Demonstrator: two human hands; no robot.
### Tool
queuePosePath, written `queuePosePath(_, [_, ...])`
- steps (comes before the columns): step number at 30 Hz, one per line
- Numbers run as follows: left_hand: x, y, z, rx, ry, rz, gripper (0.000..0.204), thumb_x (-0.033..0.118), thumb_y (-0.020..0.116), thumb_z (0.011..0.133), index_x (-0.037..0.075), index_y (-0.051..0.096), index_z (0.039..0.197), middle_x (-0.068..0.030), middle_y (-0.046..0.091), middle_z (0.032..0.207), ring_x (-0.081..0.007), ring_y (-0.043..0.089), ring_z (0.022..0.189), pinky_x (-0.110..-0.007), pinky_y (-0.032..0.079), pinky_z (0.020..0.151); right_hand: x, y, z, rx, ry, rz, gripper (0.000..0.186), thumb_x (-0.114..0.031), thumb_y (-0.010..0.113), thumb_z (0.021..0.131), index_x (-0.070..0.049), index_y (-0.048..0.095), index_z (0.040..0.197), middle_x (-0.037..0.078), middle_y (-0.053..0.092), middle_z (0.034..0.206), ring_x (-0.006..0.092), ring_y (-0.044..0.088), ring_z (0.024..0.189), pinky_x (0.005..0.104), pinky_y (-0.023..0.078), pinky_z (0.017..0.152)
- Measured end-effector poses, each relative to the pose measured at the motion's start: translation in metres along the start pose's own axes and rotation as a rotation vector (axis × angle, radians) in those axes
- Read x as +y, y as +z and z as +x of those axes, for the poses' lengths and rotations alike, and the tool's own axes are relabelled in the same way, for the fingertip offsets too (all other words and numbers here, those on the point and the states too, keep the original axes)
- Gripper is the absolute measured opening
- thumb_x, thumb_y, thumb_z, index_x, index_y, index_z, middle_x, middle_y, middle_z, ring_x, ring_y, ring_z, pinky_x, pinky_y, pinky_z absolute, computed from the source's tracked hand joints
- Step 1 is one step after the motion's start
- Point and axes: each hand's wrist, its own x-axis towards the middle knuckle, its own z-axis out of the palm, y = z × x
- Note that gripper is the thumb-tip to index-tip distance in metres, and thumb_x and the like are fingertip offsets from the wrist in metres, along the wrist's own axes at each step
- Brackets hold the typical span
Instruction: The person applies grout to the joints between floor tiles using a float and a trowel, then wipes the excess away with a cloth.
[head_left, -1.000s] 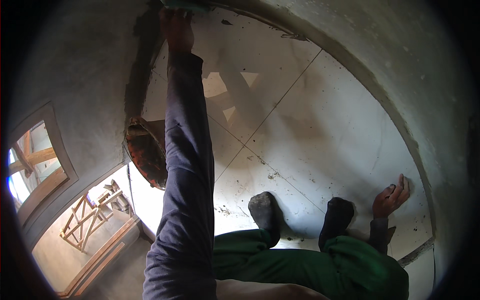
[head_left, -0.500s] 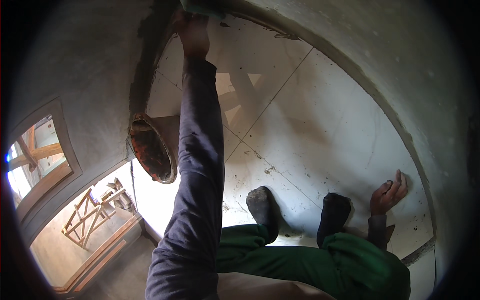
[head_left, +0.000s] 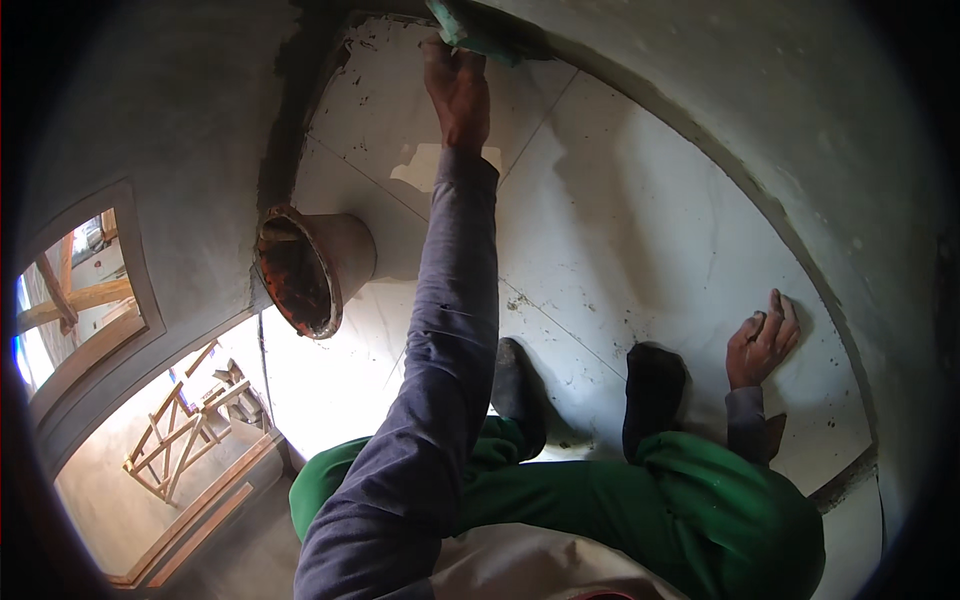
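Observation:
My left arm stretches far forward over the white tiled floor (head_left: 590, 220). At its end my left hand (head_left: 460, 95) is closed on a green cloth-like piece (head_left: 485, 32), either a cloth or a sponge. This piece lies against the foot of the far wall, where the floor meets it. Off to the right, my right hand (head_left: 764, 342) rests near the floor by the right wall, fingers partly spread and slightly curled, holding nothing. Left of my forearm a mud-stained bucket (head_left: 345, 262) lies tipped or leans, its mouth toward the left wall; reddish-brown residue coats its inside.
Dark damp mortar (head_left: 285, 130) lines the left wall's foot. My two dark socked feet (head_left: 655, 395) stand on the floor below my green trousers (head_left: 560, 495). At lower left are a doorway with a wooden frame (head_left: 175, 440) beyond it and a window opening (head_left: 85, 290).
My left hand and the green piece have moved right along the far wall, away from the left corner. My right hand has shifted slightly. More of the bucket now shows.

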Motion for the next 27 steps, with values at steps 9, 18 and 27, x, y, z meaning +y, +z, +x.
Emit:
queuePosePath(9, [0.014, 0.080, -0.078, 0.090, -0.041, -0.026, 0.021, 0.006, 0.064, 0.105, 0.001, 0.059, 0.125, -0.0069, 0.069, 0.110, -0.0133, 0.062, 0.102, -0.030, 0.049, 0.092, 0.005, -0.001, -0.001, 0.024, -0.026, -0.012, 0.046, -0.004, 0.058, 0.092, -0.005, 0.065, 0.136, 0.017, 0.062, 0.138, 0.0375, 0.057, 0.127, 0.0527, 0.042, 0.109])
queuePosePath(18, [0.056, 0.154, -0.164, 0.083, -0.051, 0.186, 0.025, -0.006, 0.056, 0.098, 0.000, 0.061, 0.122, -0.0177, 0.072, 0.110, -0.0291, 0.072, 0.103, -0.039, 0.058, 0.091, 0.008, 0.002, -0.009, 0.051, -0.054, -0.024, 0.044, -0.005, 0.058, 0.092, -0.006, 0.065, 0.136, 0.016, 0.062, 0.138, 0.0377, 0.057, 0.126, 0.0534, 0.042, 0.108])
queuePosePath(27, [0.050, 0.175, -0.129, 0.483, 0.000, 0.123, 0.025, -0.003, 0.059, 0.101, -0.003, 0.060, 0.126, -0.0203, 0.068, 0.115, -0.0338, 0.071, 0.106, -0.041, 0.061, 0.088, 0.001, 0.003, -0.005, 0.077, -0.059, -0.032, 0.043, -0.008, 0.058, 0.093, -0.006, 0.067, 0.135, 0.016, 0.063, 0.137, 0.0388, 0.060, 0.121, 0.0532, 0.045, 0.104])
